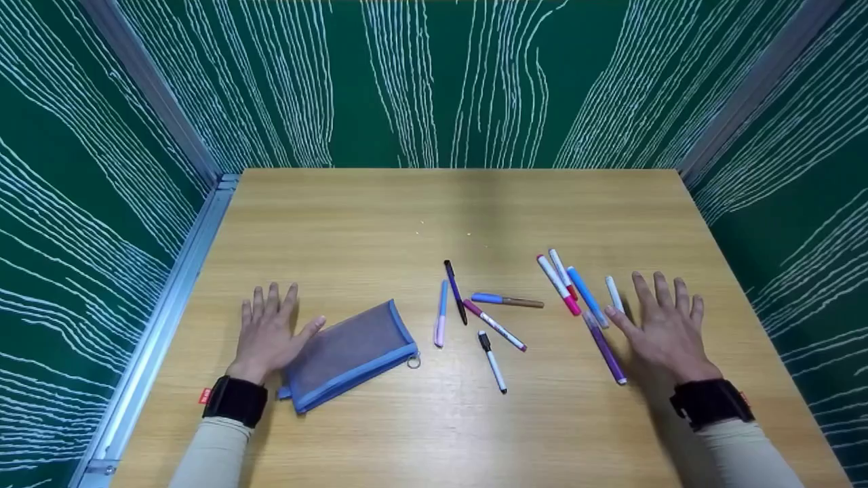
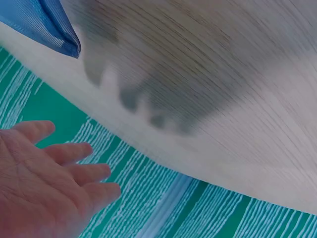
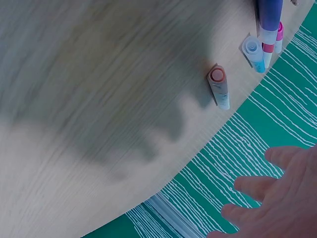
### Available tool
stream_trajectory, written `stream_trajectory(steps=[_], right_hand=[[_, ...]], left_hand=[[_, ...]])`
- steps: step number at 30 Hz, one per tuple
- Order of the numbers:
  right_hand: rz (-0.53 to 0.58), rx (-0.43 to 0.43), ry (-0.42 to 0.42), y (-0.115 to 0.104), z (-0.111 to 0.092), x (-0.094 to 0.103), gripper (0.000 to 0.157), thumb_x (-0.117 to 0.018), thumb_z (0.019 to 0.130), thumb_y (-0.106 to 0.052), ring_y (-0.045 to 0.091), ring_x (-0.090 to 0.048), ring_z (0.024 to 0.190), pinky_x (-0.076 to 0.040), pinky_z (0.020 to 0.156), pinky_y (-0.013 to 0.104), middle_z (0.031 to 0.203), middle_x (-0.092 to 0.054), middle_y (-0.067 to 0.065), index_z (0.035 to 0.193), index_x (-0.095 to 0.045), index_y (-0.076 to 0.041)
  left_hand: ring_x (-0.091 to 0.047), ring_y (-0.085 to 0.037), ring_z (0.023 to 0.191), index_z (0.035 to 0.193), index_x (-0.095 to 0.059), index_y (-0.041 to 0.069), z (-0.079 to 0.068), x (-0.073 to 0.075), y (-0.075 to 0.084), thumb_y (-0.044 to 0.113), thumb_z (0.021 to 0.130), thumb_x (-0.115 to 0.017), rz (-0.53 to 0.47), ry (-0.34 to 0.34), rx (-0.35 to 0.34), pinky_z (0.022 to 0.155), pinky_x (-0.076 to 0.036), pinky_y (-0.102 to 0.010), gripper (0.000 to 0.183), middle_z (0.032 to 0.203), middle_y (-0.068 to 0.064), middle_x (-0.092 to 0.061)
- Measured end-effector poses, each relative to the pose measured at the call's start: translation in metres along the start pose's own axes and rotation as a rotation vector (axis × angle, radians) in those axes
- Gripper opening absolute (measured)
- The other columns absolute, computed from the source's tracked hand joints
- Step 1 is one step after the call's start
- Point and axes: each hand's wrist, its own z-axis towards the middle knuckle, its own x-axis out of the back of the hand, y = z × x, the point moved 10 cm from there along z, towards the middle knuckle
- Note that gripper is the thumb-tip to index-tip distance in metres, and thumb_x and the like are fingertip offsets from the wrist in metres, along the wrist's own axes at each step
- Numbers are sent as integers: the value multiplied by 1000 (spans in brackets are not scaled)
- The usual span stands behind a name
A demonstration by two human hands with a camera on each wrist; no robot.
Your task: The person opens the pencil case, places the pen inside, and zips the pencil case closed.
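Note:
My left hand [image 1: 271, 335], fingers spread and straight, hovers over the table's left side, its thumb beside a blue mesh zip pouch [image 1: 352, 349]. In the left wrist view, one corner of the pouch [image 2: 49, 29] shows near the left hand [image 2: 49, 183], which holds nothing. On the other side, my right hand [image 1: 668, 332] is spread palm down with nothing in it. A white marker [image 1: 614, 294] and a purple marker [image 1: 605, 349] lie just left of it. The right wrist view shows the fingers of the right hand [image 3: 277, 198] apart from a marker [image 3: 219, 87].
Several pens and markers lie mid-table, among them a black pen [image 1: 456, 291], a blue-and-brown marker [image 1: 507, 300] and a white marker with a black cap [image 1: 493, 362]. A pink-capped marker [image 1: 559, 285] and a blue marker [image 1: 587, 295] lie further right. Green patterned walls [image 1: 447, 81] enclose the wooden table [image 1: 352, 217].

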Motion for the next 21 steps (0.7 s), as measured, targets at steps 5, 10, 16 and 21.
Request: stream_trajectory(steps=[5, 10, 16, 21], right_hand=[[10, 9, -3, -2, -1, 0, 89, -49, 100, -64, 58, 4, 149, 18, 111, 71, 162, -13, 36, 163, -20, -8], [4, 10, -1, -2, -1, -1, 88, -48, 100, -64, 58, 4, 149, 18, 111, 71, 162, -12, 36, 163, -20, -8], [-3, 1, -9, -2, -2, -3, 89, -47, 100, -65, 57, 5, 149, 18, 112, 70, 163, -10, 35, 163, -19, -8], [-3, 0, -11, -3, -1, -5, 90, -47, 100, -65, 57, 6, 150, 18, 112, 70, 163, -10, 35, 163, -19, -8]], left_hand=[[-5, -52, 152, 163, -23, 9, -1, -5, 13, 73, 97, -44, 3, 6, -47, 121, -1, -63, 94, 164, -31, -17], [-10, -50, 153, 162, -26, 10, -3, -9, 30, 74, 95, -48, -17, 4, -96, 121, -5, -62, 95, 164, -29, -20], [-16, -46, 153, 161, -29, 11, -8, -16, 53, 78, 92, -48, -2, -23, -167, 122, -9, -59, 98, 164, -26, -24], [-19, -46, 152, 161, -31, 13, -11, -22, 71, 81, 89, -48, 35, -49, -235, 122, -13, -58, 101, 163, -24, -28]])
